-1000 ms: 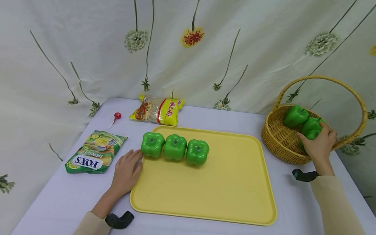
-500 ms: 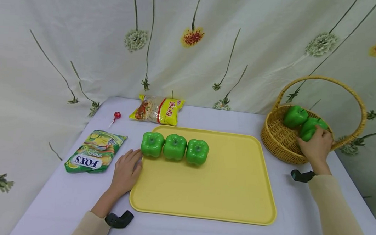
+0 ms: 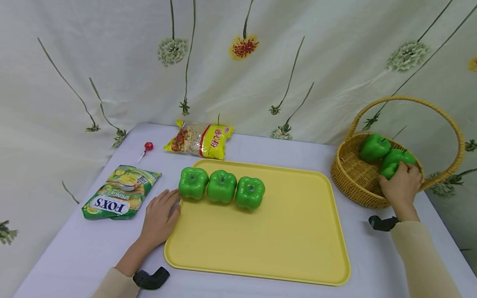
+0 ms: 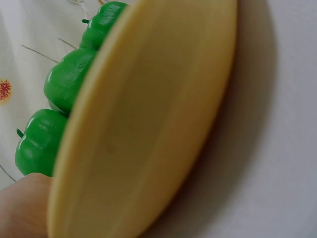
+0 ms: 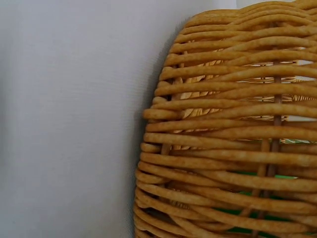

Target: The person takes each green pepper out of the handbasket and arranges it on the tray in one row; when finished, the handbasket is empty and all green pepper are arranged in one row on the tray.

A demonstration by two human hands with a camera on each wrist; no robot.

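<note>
My right hand [image 3: 402,183] reaches into the wicker basket [image 3: 358,189] at the right, fingers curled over a green bell pepper [image 3: 389,170] that it partly hides. Behind that one lie two more green bell peppers, one at the back left [image 3: 375,148] and one beside it [image 3: 398,155]. My left hand [image 3: 159,219] rests with extended fingers at the left edge of the yellow tray [image 3: 257,244], fingertips close to the leftmost pepper [image 3: 194,183]. Three peppers stand in a row on the tray. The right wrist view shows the basket wall [image 5: 223,144], with green glimpsed through the weave.
Left of the tray lie a green FOX'S candy bag [image 3: 120,192] and a red lollipop [image 3: 148,147]. A yellow food packet [image 3: 200,140] lies behind the tray. The basket's tall handle [image 3: 411,99] arches above it. A floral cloth [image 3: 308,58] hangs behind the table.
My right hand has shifted slightly left and down inside the basket, showing more of the pepper behind it. My left hand and the row of peppers on the tray stay put.
</note>
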